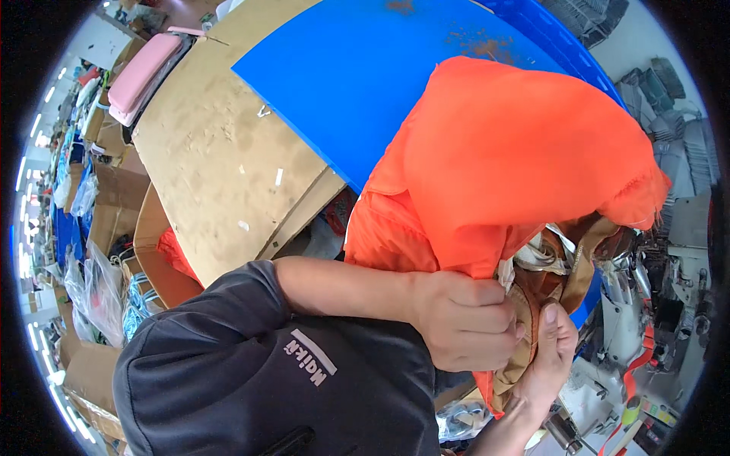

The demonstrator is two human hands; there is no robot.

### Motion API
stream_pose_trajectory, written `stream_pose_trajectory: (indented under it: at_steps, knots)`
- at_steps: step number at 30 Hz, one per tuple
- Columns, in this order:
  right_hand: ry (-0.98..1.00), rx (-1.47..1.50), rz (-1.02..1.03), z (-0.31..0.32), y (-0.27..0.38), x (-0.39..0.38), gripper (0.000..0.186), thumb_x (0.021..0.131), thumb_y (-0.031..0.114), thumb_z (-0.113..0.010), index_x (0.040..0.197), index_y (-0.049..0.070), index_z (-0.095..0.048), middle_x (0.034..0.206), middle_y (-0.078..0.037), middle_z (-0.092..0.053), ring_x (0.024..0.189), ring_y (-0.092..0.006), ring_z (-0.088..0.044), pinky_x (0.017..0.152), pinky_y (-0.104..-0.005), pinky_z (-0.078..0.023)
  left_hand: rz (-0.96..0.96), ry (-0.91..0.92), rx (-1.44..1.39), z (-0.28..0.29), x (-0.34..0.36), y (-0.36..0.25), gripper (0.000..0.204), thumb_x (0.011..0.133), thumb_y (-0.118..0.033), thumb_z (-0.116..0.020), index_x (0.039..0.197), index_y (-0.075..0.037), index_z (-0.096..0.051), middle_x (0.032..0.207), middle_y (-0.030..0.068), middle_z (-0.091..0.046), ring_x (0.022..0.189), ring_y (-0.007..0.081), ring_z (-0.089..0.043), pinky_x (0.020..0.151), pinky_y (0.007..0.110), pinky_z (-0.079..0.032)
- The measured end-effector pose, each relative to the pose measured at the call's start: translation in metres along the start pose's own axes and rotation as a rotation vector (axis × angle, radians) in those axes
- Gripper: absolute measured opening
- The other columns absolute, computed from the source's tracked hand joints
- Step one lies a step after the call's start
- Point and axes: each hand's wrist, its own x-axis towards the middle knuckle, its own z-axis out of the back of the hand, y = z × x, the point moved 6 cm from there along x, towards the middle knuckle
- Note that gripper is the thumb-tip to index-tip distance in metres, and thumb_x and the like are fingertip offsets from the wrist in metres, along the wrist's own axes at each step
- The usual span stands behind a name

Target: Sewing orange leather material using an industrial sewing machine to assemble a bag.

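A large piece of bright orange fabric [525, 144] hangs bunched over the blue sheet, its far right edge frayed. My left hand [464, 319] is closed in a fist around a gathered part of it, and a narrow orange end pokes out below the fist. Close beside it, my right hand [549, 353] pinches the edge of brown-tan fabric [525, 304] between thumb and fingers. The brown material lies against the orange one, with whitish pieces showing among its folds. How the two fabrics are joined, if at all, is hidden by the hands.
A blue sheet [327, 83] lies on a brown board [220, 144] with scraps on it. A pink padded item [144, 72] rests at the board's far left. Cartons [114, 197] and plastic bags [99, 296] crowd the left. Sewing machines [623, 327] stand at the right.
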Motion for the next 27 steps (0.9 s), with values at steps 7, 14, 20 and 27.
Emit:
stream_pose_trajectory:
  at_steps: [7, 14, 20, 27]
  knots:
    - [-0.268, 0.313, -0.134, -0.011, -0.003, -0.007, 0.031, 0.098, 0.027, -0.057, 0.080, 0.002, -0.055, 0.078, -0.005, -0.064, 0.069, -0.0081, -0.055, 0.064, -0.0229, -0.045, -0.003, -0.028, 0.016, 0.001, -0.001, -0.001, 0.013, 0.072, -0.006, -0.063, 0.064, -0.008, -0.053, 0.070, 0.0015, -0.048, 0.066, 0.0182, -0.054, 0.067, 0.032, -0.044]
    - [-0.137, 0.267, -0.236, 0.000, -0.022, -0.015, 0.045, 0.096, 0.035, -0.056, 0.121, -0.002, -0.055, 0.112, -0.014, -0.064, 0.098, -0.0199, -0.062, 0.090, -0.0320, -0.048, -0.024, -0.040, -0.024, -0.002, -0.006, -0.006, 0.011, 0.071, -0.009, -0.062, 0.064, -0.008, -0.054, 0.070, 0.0016, -0.048, 0.069, 0.0189, -0.055, 0.070, 0.033, -0.044]
    - [-0.168, 0.326, -0.194, 0.008, -0.032, -0.014, 0.042, 0.096, 0.035, -0.056, 0.120, 0.000, -0.055, 0.113, -0.014, -0.063, 0.098, -0.0216, -0.063, 0.091, -0.0342, -0.049, -0.052, -0.007, -0.026, -0.003, -0.005, -0.008, 0.010, 0.071, -0.011, -0.062, 0.065, -0.008, -0.054, 0.072, 0.0014, -0.049, 0.072, 0.0192, -0.055, 0.071, 0.034, -0.044]
    - [-0.132, 0.355, -0.124, 0.002, -0.032, -0.010, 0.041, 0.097, 0.034, -0.054, 0.114, -0.004, -0.057, 0.107, -0.014, -0.065, 0.091, -0.0189, -0.063, 0.083, -0.0310, -0.050, -0.045, -0.008, -0.034, -0.004, -0.006, -0.009, 0.009, 0.070, -0.012, -0.062, 0.067, -0.007, -0.055, 0.073, 0.0017, -0.049, 0.071, 0.0199, -0.055, 0.071, 0.034, -0.044]
